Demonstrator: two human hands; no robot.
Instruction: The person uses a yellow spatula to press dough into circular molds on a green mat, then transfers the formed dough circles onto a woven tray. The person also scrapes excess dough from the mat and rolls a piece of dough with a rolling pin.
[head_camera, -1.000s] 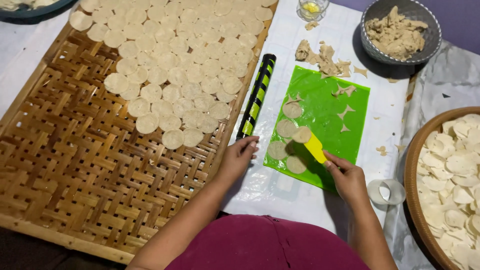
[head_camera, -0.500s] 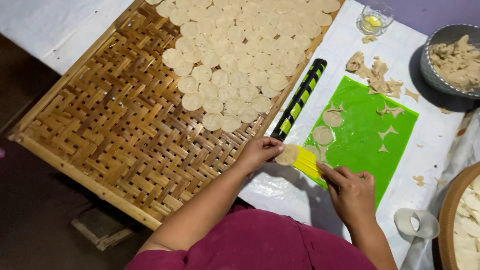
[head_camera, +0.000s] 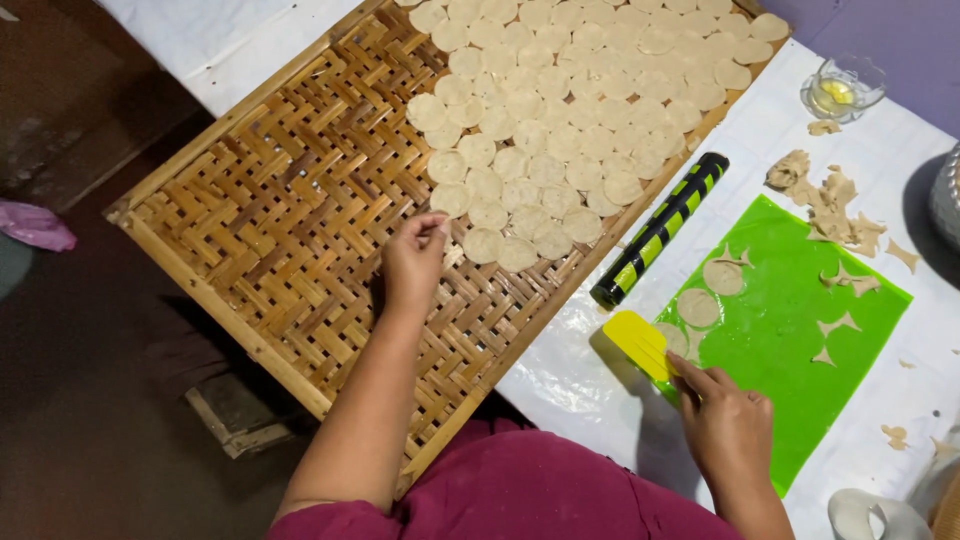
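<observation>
— What can't we see all of here?

— The woven tray (head_camera: 270, 230) runs off the top, so some of the dough rounds (head_camera: 560, 110) up there are cut off. The silver bowl (head_camera: 945, 205) on one side shows only a thin bit at the edge. The white thing (head_camera: 870, 515) at the bottom is cut off too, so I can't tell what it is.

— And the hands?

— The left hand (head_camera: 413, 262) pinches something by the rounds, but its fingers hide it. The right hand (head_camera: 728, 425) covers the end of the yellow scraper (head_camera: 640, 343). The scraper hides part of one round on the green mat (head_camera: 790, 350).
</observation>
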